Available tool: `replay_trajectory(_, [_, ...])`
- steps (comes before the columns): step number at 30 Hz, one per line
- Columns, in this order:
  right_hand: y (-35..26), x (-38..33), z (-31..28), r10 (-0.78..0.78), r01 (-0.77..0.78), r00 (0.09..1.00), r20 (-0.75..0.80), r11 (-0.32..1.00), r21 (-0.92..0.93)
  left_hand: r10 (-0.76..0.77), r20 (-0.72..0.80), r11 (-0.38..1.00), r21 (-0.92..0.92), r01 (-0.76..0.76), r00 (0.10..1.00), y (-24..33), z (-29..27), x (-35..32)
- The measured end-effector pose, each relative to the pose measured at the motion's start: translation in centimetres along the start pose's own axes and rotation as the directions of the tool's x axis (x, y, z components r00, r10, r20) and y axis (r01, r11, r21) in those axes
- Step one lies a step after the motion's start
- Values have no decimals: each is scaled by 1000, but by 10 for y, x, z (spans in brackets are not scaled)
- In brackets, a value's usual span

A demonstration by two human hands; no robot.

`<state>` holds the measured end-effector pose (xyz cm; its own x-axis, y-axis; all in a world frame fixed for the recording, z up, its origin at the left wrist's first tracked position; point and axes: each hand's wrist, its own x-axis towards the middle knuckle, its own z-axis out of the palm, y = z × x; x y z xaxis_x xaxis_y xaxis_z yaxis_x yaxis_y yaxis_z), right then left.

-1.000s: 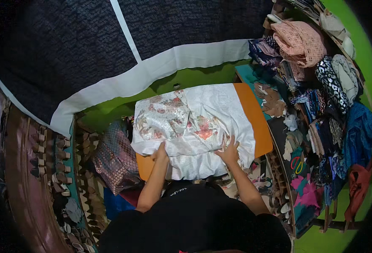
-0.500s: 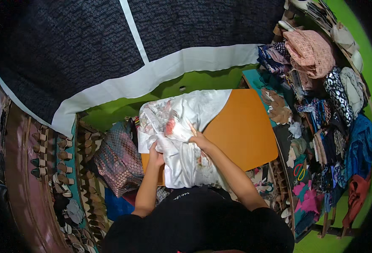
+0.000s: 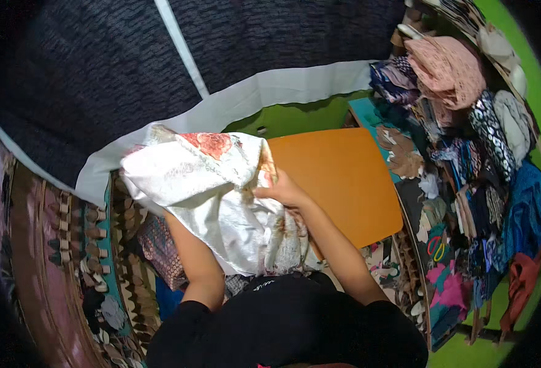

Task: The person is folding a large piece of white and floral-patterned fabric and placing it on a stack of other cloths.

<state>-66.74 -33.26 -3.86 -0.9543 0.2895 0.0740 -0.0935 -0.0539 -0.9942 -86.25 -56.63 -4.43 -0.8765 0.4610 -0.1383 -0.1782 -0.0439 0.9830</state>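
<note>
A shiny white cloth with a red and brown floral print (image 3: 203,178) is raised in loose folds above the table, its lower edge hanging close to my black shirt. My right hand (image 3: 285,189) pinches the cloth at its right side, fingers closed on the fabric. On the left, my forearm (image 3: 190,254) goes up under the cloth, which covers my left hand, so its fingers are hidden. Beneath the fabric lies an orange-brown tabletop (image 3: 344,184), bare on its right half.
Shelves on the right hold piled clothes, including a pink knit cloth (image 3: 445,70) and a blue garment (image 3: 521,211). Racks of shoes (image 3: 95,230) line the left. A patterned bundle (image 3: 160,245) sits left of the table. A dark curtain (image 3: 282,43) hangs behind.
The cloth has been lifted and swung left, uncovering more of the tabletop. My left hand has moved up and left under it; my right hand has shifted slightly upward.
</note>
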Motion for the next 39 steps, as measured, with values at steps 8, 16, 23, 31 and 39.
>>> replay_trajectory(8, [-11,-93,-98,134,-110,982,131,978,-176,293,139,812,486,-323,946,98,180,127])
replay_trajectory(16, [93,-163,-149,575,-142,699,-426,695,705,-395,769,690,610,-390,503,-100,263,174])
replay_trajectory(23, [169,-224,-147,228,-655,528,-818,723,-221,88,307,357,879,-318,948,-168,167,43])
replay_trajectory(31, [145,-231,-129,789,-685,352,-504,584,435,-453,-11,689,630,358,891,-183,55,-63])
replay_trajectory(39, [41,-174,-175,524,-343,790,-320,809,477,-593,404,804,337,489,696,-179,106,-144])
